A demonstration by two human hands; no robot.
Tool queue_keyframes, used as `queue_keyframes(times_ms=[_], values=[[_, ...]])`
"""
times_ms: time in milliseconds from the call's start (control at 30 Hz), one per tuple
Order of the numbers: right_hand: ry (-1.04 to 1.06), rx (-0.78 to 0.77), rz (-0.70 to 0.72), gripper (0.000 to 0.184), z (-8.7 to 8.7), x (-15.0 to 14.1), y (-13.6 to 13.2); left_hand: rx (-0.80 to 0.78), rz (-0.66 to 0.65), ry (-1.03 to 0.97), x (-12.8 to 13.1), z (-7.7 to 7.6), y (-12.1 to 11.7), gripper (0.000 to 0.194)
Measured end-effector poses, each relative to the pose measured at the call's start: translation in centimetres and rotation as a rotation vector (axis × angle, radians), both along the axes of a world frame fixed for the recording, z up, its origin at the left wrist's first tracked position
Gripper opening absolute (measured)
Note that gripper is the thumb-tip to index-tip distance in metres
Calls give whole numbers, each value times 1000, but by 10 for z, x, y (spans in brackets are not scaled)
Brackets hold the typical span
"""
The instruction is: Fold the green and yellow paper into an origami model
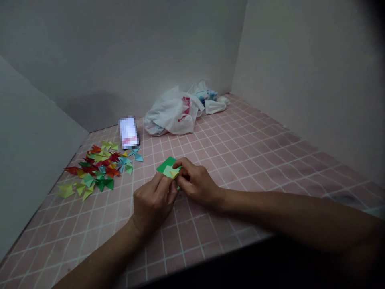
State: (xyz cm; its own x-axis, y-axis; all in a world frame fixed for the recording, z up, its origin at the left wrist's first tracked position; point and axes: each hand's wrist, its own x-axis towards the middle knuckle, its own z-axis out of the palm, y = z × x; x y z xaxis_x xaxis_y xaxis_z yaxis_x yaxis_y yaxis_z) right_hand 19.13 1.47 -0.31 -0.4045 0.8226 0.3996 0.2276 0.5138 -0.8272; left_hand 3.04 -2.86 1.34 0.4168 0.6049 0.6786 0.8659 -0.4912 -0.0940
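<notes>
My left hand (155,198) and my right hand (200,184) meet low over the table, fingertips pinched together. Between them is a small piece of yellow folded paper (173,174), partly hidden by the fingers. Just behind it shows a light green paper (167,170), and beyond that a darker green paper square (165,163). Whether these sheets lie on the table or are held too, I cannot tell. Off to the left lies a spread of folded paper cranes (105,162) in red, orange, yellow, blue and green.
A phone (129,134) with a lit, pixelated screen stands behind the folded papers. Crumpled white plastic bags (173,110) with red print sit near the back wall. Pink checked cloth (240,148) covers the table, with walls behind and on both sides.
</notes>
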Motion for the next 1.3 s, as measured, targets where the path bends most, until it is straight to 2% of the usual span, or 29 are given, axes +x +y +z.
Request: queue_keyframes(times_ms=[167,367,600,733,967,1067,1133,1233,1300], values=[[-30,144,-81,19,-1,1,-4,72,26,19,-1,1,0,24],[-4,150,-59,23,-2,0,-3,71,-43,17,0,0,0,24],[-41,207,-113,25,0,2,-5,107,1,24,-2,0,-1,26],[-4,197,-94,27,0,2,-3,92,-33,36,-2,0,-3,23],[-47,266,-58,13,-3,4,1,72,-98,8,-3,-2,-4,23],[-21,299,-59,13,-1,6,3,-103,-123,-192,-4,1,-5,15],[2,333,-59,12,0,7,5,-338,-115,-466,-4,4,-5,14],[-25,419,-45,12,0,8,9,-730,-75,-938,-5,6,-2,25],[-78,474,-33,14,-1,8,12,-929,-95,-1166,-7,4,1,29]])
